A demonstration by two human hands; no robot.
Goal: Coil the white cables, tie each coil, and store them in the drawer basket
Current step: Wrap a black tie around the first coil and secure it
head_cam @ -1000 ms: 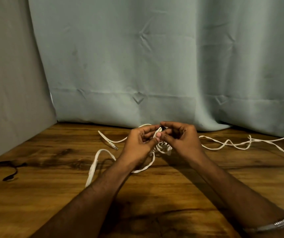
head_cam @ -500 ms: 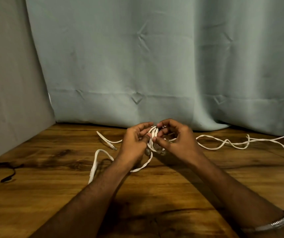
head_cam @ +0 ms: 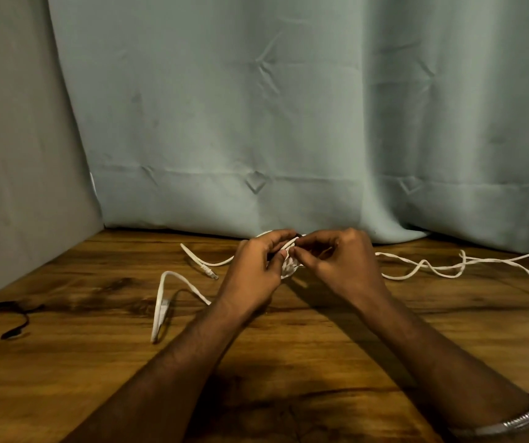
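Near the table's far edge, left hand and right hand pinch the white coil.

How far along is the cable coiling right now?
Done: nothing tied or stored; no basket in view. In hand: left hand and right hand grip a small coil. Left: long white cable lies loose on the table, then tying and storing.

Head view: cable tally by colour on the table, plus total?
White: 2, the coil gripped by left hand and right hand, and a loose white cable at right.
Black: 1, black cord at left.
Total: 3
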